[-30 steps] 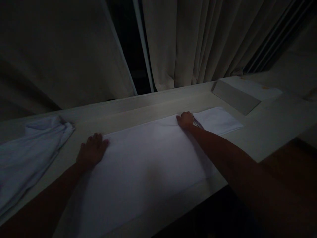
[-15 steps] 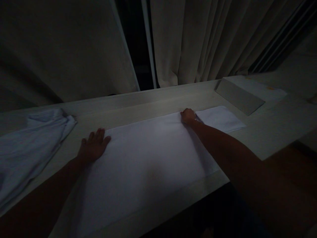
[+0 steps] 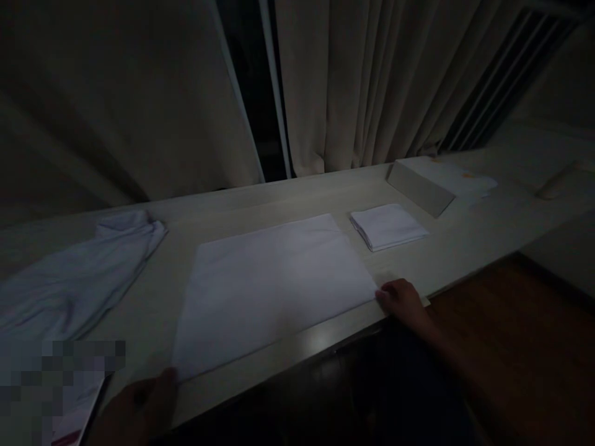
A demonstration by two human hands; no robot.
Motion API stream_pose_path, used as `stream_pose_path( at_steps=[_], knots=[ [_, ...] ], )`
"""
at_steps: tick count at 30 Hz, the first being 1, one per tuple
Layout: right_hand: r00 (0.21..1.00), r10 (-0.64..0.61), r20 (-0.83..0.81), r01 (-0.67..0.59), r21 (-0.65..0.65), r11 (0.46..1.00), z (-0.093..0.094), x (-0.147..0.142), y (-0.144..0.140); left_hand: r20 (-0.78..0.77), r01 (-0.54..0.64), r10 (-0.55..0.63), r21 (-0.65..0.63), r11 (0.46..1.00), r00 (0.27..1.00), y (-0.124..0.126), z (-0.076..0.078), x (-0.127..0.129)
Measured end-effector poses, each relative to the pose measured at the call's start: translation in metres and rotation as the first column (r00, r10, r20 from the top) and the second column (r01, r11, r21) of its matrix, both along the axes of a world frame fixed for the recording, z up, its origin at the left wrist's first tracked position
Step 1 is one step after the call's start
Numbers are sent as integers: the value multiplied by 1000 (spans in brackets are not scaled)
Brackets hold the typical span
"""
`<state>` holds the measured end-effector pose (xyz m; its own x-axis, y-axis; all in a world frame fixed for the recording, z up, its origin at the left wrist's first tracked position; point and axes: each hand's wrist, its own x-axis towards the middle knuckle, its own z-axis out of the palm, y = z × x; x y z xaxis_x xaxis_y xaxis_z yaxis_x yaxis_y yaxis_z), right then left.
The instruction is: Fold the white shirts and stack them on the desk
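Observation:
A white cloth (image 3: 274, 285) lies flat and smooth on the pale tabletop, in a roughly rectangular shape. At its near left corner is my left hand (image 3: 142, 402), dark and partly in shadow, with thumb and finger closed on the corner. The near right corner is pinched between the fingertips of my right hand (image 3: 403, 305), close to the table's front edge. Just beyond the cloth's right side sits a folded white cloth (image 3: 389, 226), in a neat layered stack, untouched by either hand.
A crumpled pale cloth (image 3: 88, 272) lies on the left. Below it, a flat item with a dark edge (image 3: 83, 396) is partly blurred out. A box (image 3: 421, 189) stands at the back right. Curtains (image 3: 353, 87) hang behind the table (image 3: 307, 339); wooden floor (image 3: 506, 322) shows at right.
Both hands have come from the cloth's far edge to its near corners. The right hand has left the far edge, beside the folded cloth. The view has shifted slightly.

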<state>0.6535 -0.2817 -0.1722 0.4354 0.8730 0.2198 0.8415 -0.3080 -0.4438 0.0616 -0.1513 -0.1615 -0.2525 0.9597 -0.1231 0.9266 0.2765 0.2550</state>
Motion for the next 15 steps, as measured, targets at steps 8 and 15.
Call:
stream_pose_path(
  at_steps=[8, 15],
  knots=[
    [989, 53, -139, -48, 41, 998, -7, 1, -7, 124, 6, -6, 3, 1000, 992, -22, 5, 21],
    [990, 8, -141, -4, 26, 1000, -13, -2, -3, 110, -20, 21, -9, 1000, 994, -21, 4, 24]
  ],
)
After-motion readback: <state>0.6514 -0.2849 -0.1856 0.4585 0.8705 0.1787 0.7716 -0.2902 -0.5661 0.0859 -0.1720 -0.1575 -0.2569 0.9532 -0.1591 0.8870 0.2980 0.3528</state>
